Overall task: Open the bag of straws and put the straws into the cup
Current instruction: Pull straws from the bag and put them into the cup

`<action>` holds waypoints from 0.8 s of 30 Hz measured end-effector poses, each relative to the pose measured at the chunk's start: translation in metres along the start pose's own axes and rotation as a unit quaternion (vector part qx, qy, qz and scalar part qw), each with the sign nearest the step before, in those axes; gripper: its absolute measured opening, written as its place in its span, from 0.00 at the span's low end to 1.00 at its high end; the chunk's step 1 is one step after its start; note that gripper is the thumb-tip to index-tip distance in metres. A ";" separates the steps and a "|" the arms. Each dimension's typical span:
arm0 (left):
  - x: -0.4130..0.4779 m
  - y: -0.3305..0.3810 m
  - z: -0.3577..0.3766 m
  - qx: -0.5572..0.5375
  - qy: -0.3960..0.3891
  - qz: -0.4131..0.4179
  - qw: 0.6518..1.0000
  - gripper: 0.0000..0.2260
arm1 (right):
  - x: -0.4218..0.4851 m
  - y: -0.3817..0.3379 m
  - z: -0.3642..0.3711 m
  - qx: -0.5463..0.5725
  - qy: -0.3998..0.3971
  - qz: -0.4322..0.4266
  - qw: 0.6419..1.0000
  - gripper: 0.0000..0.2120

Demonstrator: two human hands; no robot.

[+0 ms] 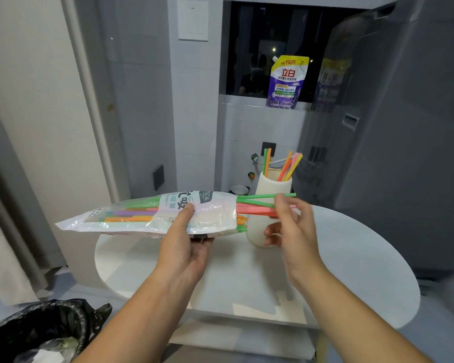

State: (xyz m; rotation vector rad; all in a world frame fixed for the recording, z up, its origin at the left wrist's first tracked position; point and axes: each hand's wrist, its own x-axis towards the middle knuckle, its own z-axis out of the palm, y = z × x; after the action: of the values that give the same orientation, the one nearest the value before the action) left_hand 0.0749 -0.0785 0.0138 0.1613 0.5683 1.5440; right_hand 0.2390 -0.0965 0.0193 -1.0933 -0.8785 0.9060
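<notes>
At the lower left of the frame a crinkled black bin liner [45, 328] gapes, glossy and slack. Above it two bare forearms reach in from the bottom edge over a round, smooth white surface [351, 258].

The left hand [184, 239] grips the bag [131, 216] from below, its thumb pressed on top near the printed label. The bag is a long, flat pouch of shiny clear film with white printed panels. It is held level above the surface, with its sealed end toward the left of the frame and its open mouth toward the right. Thin tubes of green, purple, orange and pink show through the film.

From the open mouth a bundle of straws [254, 208] sticks out to the right, straight and matte. The right hand [291, 226] pinches several of them, green and pink, between thumb and fingertips, with the lower fingers loosely curled.

Just behind that hand stands the cup [269, 186], a tall, cream-coloured cylinder with a matte finish. It rests on the surface and is partly hidden by the bag's mouth. Standing straws [288, 166] in green, orange, pink and yellow lean against its rim.

Farther back, a purple and white detergent pouch [287, 82] with a spout stands on the sill of a dark window [247, 48]. A large grey appliance [404, 127] with a smooth casing fills the right of the frame.
</notes>
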 end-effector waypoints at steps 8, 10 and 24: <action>-0.002 -0.008 0.000 0.010 0.001 -0.013 1.000 0.19 | -0.005 0.006 0.026 0.029 -0.026 0.023 0.999 0.12; -0.002 -0.008 0.000 0.004 0.005 -0.013 1.000 0.19 | -0.002 0.002 0.027 0.044 -0.007 0.020 0.999 0.12; -0.001 -0.009 0.001 -0.002 0.005 -0.008 1.000 0.19 | 0.002 -0.009 0.021 0.138 0.002 0.039 0.990 0.07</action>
State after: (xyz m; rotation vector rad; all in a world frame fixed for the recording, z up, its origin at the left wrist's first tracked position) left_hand 0.0835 -0.0792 0.0110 0.1449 0.5737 1.5306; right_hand 0.2217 -0.0892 0.0329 -0.8935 -0.6871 1.0565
